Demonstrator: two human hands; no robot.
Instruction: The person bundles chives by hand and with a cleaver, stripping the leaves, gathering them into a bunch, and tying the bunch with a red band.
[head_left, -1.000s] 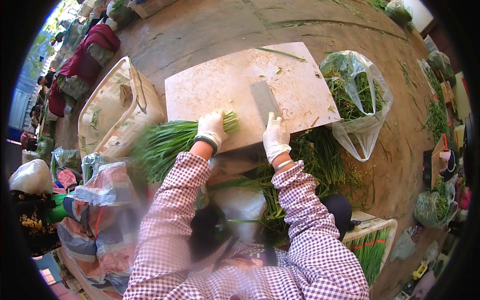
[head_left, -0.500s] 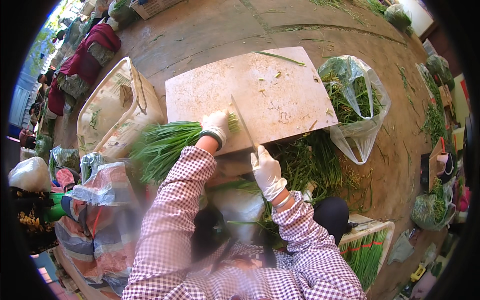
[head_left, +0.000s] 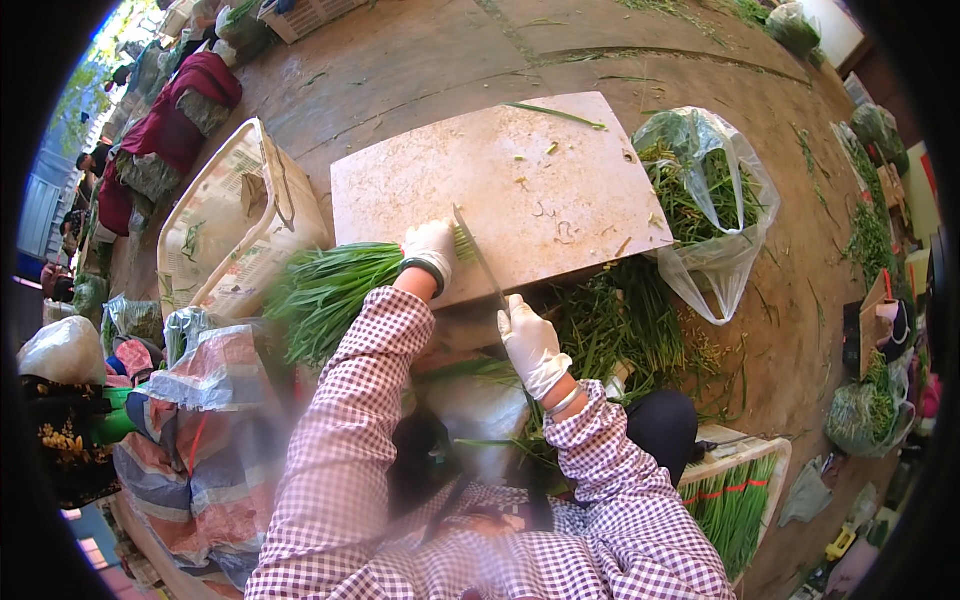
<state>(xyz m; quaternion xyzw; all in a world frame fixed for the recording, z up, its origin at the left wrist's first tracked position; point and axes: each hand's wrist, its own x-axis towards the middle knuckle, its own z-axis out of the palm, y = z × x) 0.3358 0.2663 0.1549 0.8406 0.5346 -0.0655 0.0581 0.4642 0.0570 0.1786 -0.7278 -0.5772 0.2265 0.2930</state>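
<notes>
On a pale, stained cutting board (head_left: 450, 160), my left hand (head_left: 429, 248), in a white glove, is closed round a bunch of long green leafy stalks (head_left: 335, 285), which look like garlic chives. The leaves spread left past the board's edge, and the cut ends poke out right of my fingers. My right hand (head_left: 530, 345), also gloved, grips a long-bladed knife (head_left: 480, 252) just off the board's near edge. Its blade slants over the board, right beside the stalk ends. Small cut bits and one green stalk (head_left: 555, 115) lie on the board.
A cream plastic crate (head_left: 290, 210) stands left of the board. To the right sits a clear plastic bag (head_left: 735, 190) of green trimmings. Loose greens (head_left: 620, 320) are heaped below the board. Banded bundles (head_left: 730, 500) fill a box at lower right. A striped sack (head_left: 210, 420) is at lower left.
The knife blade has shifted slightly left, closer to the stalk ends, and my right hand has moved a little left with it. My left hand keeps its hold on the bunch.
</notes>
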